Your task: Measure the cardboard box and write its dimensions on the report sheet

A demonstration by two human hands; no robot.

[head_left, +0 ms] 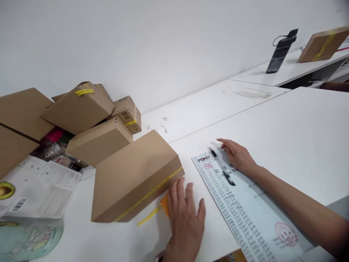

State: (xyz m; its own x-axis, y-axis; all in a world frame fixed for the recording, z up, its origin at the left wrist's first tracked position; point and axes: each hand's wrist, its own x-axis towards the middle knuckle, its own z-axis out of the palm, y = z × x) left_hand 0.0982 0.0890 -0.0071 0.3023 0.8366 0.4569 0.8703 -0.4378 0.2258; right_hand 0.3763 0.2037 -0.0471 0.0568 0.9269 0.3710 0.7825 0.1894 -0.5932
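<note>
Lying beside the spread left hand [187, 220] is the box [136, 174]; the pen [223, 167], beside the loosely spread right hand [239, 155].

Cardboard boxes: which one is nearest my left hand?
The box beside your left hand, yellow tape along its side; the other boxes sit farther away.

A white avocado package [51, 189] sits on the surface [305, 145]. On the package's near side is a mint printed item [29, 242]; just beyond the package show something pink [54, 134] and clear wrapping [54, 150], then heaped brown boxes [79, 109]. Well to its right stand a dark bottle [280, 54] and a taped box [313, 49].
</note>
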